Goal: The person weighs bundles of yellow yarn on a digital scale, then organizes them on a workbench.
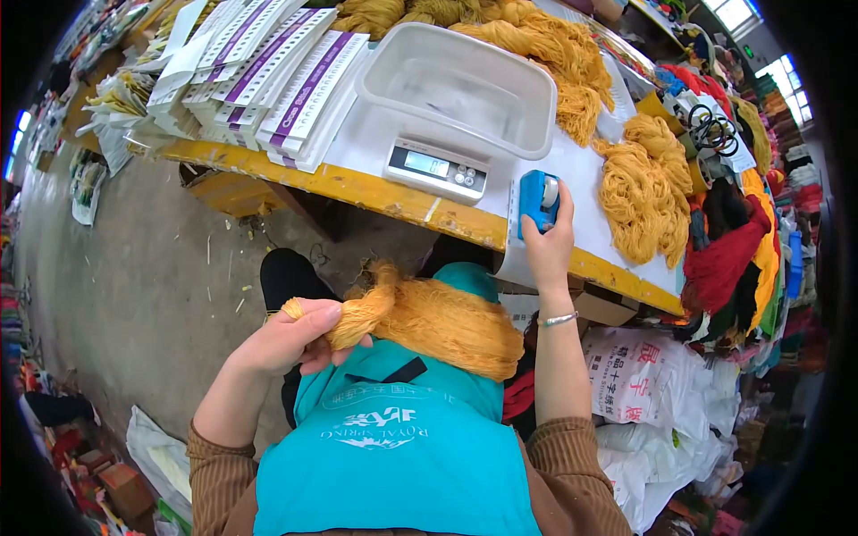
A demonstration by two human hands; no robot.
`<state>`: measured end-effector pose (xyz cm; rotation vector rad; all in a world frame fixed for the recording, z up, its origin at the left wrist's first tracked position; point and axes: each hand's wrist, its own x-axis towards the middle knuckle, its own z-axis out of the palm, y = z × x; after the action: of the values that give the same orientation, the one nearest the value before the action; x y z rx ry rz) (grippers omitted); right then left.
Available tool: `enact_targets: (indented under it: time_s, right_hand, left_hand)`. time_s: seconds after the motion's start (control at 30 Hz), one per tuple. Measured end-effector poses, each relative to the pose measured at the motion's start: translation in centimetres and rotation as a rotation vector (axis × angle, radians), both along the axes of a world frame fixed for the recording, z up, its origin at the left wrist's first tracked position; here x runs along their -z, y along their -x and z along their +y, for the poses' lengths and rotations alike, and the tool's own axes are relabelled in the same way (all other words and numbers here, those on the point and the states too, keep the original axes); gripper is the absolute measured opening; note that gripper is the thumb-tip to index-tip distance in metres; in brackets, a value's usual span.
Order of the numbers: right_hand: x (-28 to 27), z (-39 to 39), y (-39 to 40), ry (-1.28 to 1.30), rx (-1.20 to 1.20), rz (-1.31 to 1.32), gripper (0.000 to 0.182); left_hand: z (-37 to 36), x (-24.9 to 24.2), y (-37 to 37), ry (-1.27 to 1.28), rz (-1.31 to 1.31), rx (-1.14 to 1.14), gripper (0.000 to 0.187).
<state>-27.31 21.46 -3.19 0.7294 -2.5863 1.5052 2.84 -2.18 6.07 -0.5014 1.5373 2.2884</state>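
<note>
— Yellow-edged table (375, 192) runs across the far side, over a grey concrete floor (134, 268). What sits on it?

— At the middle, a scale (436, 168) with a white tray (456, 85) on top. Left of it lie stacks of white cards (268, 71) with purple stripes. Behind and to the right are heaps of yellow yarn (639, 188), then red yarn (724, 255) and black scissors (710, 129) at the far right.

— And nearer?

— White printed bags (643, 375) lie under the table on the right, and a teal apron (393, 447) fills the near middle.

— Where are the hands?

— The left hand (286, 339) is clenched around one end of a yellow skein (429, 317), which stretches to the right across the apron, well below the table edge. The right hand (547, 246) reaches up to the table's near edge, fingers wrapped around a blue tape dispenser (538, 198) just right of the scale. A bracelet (559, 319) circles that wrist.

— Anything between skein and dispenser?

— Only the right forearm; the skein's right end lies near it, and I cannot tell whether they touch.
</note>
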Motion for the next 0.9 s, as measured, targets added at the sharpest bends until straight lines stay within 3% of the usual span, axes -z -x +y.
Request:
enact_targets:
  time_s: [0.17,0.27,0.33,0.53,0.8,0.87,0.9]
  right_hand:
    - [-0.3,0.1,-1.9,0.096,0.051,-0.047,0.072]
    - [0.0,0.1,-1.6,0.101,0.07,0.07,0.071]
    - [-0.8,-0.1,-1.5,0.204,0.019,-0.062,0.073]
    - [-0.3,-0.5,-1.5,0.039,0.044,-0.007,0.072]
    - [-0.1,-0.3,-1.7,0.028,0.072,-0.018,0.074]
    - [0.1,0.6,-1.4,0.049,0.086,0.151,0.069]
    - [-0.4,1.6,-1.4,0.095,0.085,0.105,0.063]
  left_hand:
    - [-0.2,0.6,-0.1,-0.02,0.022,-0.03,0.054]
    - [-0.1,0.7,0.1,-0.019,0.016,-0.041,0.054]
    - [-0.2,0.7,0.1,-0.018,0.011,-0.053,0.054]
    - [-0.2,0.7,-0.1,-0.024,0.041,-0.045,0.054]
    - [-0.1,1.0,0.0,-0.023,0.031,-0.031,0.054]
    - [0.0,0.9,0.1,-0.025,0.032,-0.025,0.054]
    - [0.0,0.9,0.1,-0.028,0.033,-0.02,0.054]
